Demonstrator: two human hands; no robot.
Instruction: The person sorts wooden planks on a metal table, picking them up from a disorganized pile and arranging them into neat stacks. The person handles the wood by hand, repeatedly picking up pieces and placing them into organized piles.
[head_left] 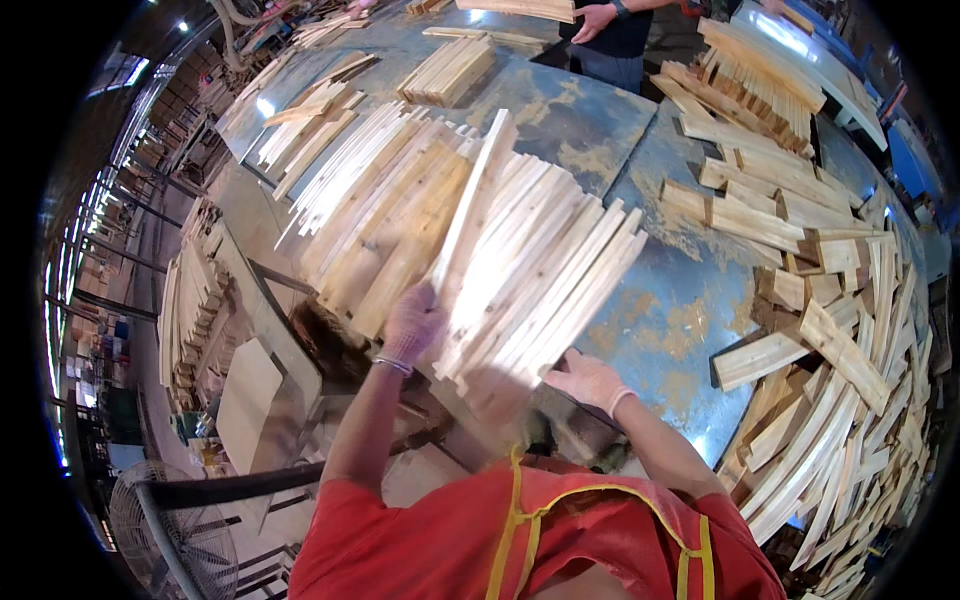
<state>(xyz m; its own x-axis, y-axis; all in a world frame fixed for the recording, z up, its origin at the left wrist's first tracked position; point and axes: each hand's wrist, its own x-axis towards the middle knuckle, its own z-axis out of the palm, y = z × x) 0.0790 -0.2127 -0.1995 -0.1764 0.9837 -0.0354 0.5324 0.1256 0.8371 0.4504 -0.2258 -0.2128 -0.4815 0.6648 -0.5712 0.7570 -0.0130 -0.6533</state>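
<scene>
My left hand (412, 322), in a pale knit glove, is closed around the near end of a wooden slat (478, 200). This slat lies tilted across a row of similar slats, its far end raised above them. To its right, pale slats (545, 250) lie side by side, their near ends reaching past the table edge. My right hand (587, 382), also gloved, touches the near right corner of this row with its fingers stretched out; some fingertips are hidden. On the left side, browner boards (385, 215) lie in another row.
The metal-topped table (660, 310) has dusty patches. A heap of loose wood pieces (850, 370) fills the right side. A bundle of slats (448, 70) sits farther back. Across the table a person's hand (594, 22) is by a board (520, 8). A fan (175, 525) stands lower left.
</scene>
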